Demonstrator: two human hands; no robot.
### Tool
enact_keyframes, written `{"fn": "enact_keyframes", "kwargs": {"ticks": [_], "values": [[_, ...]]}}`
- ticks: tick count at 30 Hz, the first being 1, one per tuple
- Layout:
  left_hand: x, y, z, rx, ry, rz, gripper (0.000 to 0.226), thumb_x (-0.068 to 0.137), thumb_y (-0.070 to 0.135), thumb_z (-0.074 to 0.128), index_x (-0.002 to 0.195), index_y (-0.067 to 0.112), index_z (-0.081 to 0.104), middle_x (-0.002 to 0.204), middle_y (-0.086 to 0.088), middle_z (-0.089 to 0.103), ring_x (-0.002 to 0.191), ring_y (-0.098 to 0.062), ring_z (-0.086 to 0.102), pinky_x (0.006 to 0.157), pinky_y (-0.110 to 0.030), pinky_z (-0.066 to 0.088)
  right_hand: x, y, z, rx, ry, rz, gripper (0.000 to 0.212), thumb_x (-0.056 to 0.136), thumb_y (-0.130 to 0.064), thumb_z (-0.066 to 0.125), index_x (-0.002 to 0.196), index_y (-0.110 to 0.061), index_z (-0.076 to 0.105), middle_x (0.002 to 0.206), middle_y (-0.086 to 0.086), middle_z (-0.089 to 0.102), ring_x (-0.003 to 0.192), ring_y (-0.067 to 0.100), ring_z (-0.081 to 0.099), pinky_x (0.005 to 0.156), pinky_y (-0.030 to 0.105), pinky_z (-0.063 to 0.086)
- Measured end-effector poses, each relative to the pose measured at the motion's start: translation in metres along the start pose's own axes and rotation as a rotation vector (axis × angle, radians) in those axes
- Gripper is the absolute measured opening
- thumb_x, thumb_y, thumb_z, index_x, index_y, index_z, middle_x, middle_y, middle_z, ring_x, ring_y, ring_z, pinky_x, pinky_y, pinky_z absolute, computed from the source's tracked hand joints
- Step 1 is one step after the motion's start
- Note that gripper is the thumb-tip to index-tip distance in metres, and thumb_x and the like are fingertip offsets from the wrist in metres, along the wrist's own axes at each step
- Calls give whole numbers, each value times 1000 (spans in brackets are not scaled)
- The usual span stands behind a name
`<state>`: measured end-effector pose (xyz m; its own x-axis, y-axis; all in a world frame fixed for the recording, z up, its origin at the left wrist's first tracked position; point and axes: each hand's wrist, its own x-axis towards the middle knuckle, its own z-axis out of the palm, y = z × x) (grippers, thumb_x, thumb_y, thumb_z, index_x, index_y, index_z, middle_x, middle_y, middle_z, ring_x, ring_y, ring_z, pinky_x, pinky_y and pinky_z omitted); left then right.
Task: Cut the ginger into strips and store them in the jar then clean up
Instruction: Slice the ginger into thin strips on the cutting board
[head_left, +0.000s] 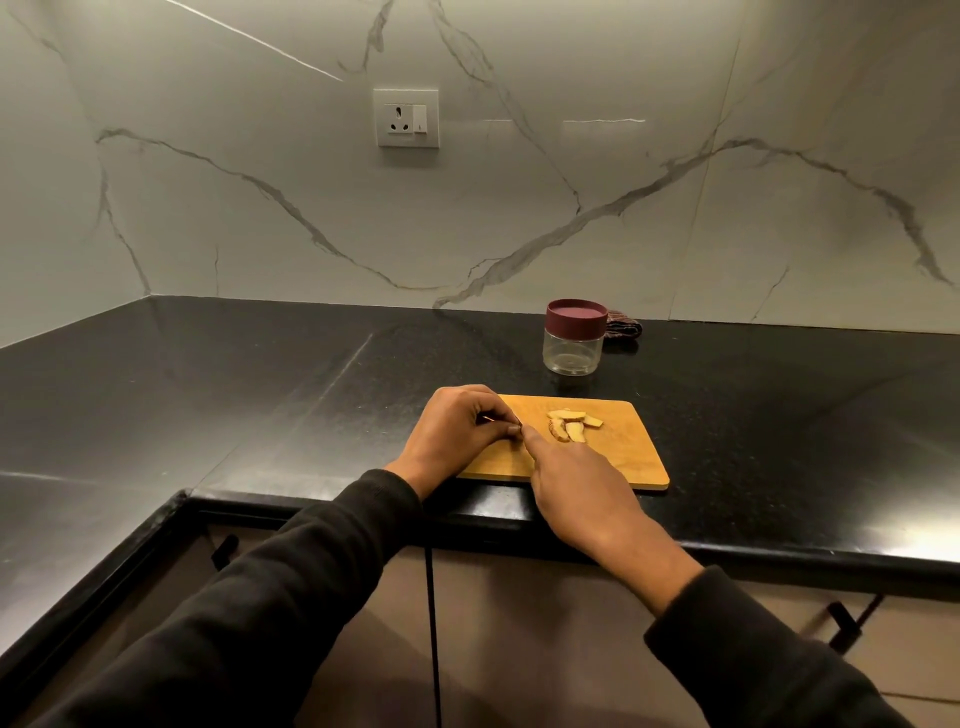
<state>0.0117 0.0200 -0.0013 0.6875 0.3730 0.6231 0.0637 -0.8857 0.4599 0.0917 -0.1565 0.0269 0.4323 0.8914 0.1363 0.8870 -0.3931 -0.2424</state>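
Black worktop (311, 374), wooden board (623, 457), ginger slices (571, 426) beside a lidded jar (574, 338). Left hand (457, 431) pinches something small; right hand (576, 483) points, holding nothing. Stack slices flat before cutting, I'd say.

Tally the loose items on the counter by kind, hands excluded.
Cutting board: 1
Jar with lid on, looks empty: 1
Cloth behind the jar: 1
Ginger slices lying free on the board: about 5, since they overlap
Total: about 8
A knife is not clearly visible; the left hand pinches something small I can't identify.
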Motion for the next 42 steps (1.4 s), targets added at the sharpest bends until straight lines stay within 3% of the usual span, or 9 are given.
{"fn": "enact_keyframes", "kwargs": {"ticks": [9,13,25,42], "values": [[1,1,0,-12,-23,10,7,82,19,83,87,21,79,87,12,72,83,-3,68,77,-20,56,-13,1,-3,-19,-42,20,59,106,-22,35,160,-31,14,113,8,60,84,19,46,70,33,37],[1,1,0,-26,-34,6,7,82,16,82,88,19,79,89,11,72,84,-4,68,79,-22,57,-14,4,-4,7,-49,22,60,105,-22,38,160,-33,15,112,7,62,89,20,53,70,33,38],[1,1,0,-34,-39,21,8,83,17,81,91,19,79,92,10,72,86,-4,68,80,-22,58,-27,14,-1,44,-45,22,60,105,-27,38,158,-41,14,92,2,55,80,19,53,60,33,35],[0,0,1,-80,-49,-34,9,83,18,81,91,19,76,94,10,69,89,-6,68,77,-27,61,-39,22,-5,107,45,93,54,106,-30,36,157,-40,21,88,-5,54,82,16,53,66,34,42]]}}
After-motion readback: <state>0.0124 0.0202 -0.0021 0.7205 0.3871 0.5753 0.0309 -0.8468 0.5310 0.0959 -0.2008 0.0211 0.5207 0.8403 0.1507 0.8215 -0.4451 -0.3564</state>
